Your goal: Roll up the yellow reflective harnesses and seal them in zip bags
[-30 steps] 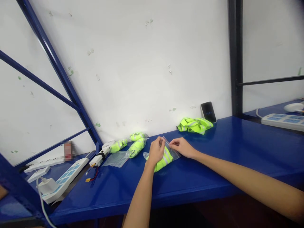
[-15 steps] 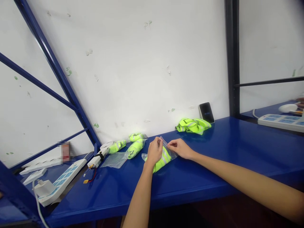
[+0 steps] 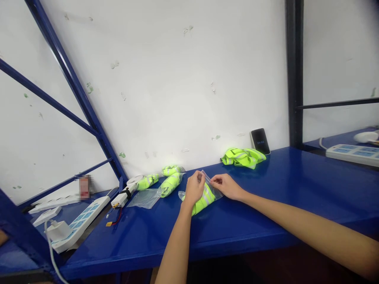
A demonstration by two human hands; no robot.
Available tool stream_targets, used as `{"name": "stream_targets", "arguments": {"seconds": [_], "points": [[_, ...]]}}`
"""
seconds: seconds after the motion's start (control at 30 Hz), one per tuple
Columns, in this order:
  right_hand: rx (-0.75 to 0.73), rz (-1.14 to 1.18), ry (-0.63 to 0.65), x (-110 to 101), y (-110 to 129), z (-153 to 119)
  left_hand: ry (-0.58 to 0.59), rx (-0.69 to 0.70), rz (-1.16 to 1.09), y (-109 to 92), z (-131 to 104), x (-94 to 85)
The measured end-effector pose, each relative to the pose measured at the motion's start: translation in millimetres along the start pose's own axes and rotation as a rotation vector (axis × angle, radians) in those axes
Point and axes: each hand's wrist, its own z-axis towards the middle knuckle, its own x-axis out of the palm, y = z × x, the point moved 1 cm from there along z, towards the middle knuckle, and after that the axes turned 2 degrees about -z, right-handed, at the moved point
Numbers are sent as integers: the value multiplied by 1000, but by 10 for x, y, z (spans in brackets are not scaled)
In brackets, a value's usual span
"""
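A clear plastic zip bag (image 3: 218,193) lies on the blue table with a folded yellow-green reflective vest (image 3: 204,202) inside it. My left hand (image 3: 195,187) is closed on the bag's upper edge, its fingers pinched together and partly covering the vest. On the right side of the same edge, my right hand (image 3: 225,186) pinches the plastic between thumb and fingers. Left of my hands lie several bagged vests, the nearest being a rolled vest (image 3: 171,185). Beside it is a flat clear bag (image 3: 145,198). A loose crumpled vest (image 3: 244,157) rests near the wall.
A dark-screened device (image 3: 260,141) leans on the wall at the back right. At the left are a white battery pack (image 3: 121,198) with wires, a round white fan (image 3: 134,180) and a power strip (image 3: 83,225). Another power strip (image 3: 353,152) lies at the far right, behind a black post (image 3: 295,75).
The view has shifted slightly, so everything sits a little further right. Both hands keep their pinch on the bag's edge, with hardly any visible movement.
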Motion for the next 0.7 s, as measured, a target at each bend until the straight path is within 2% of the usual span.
{"name": "stream_targets", "arguments": {"seconds": [0.07, 0.17, 0.27, 0.53, 0.7], "points": [[-10, -10, -12, 3, -6, 5, 72, -83, -95, 27, 53, -40], [-2, 50, 0, -1, -16, 17, 274, -209, -182, 70, 152, -119], [32, 117, 37, -16, -11, 23, 397, -237, -168, 67, 232, -191], [31, 108, 41, -24, 3, -3, 430, -293, -138, -94, 285, -198], [16, 100, 37, -26, -8, -12, 432, -262, -135, -75, 270, -152]]}}
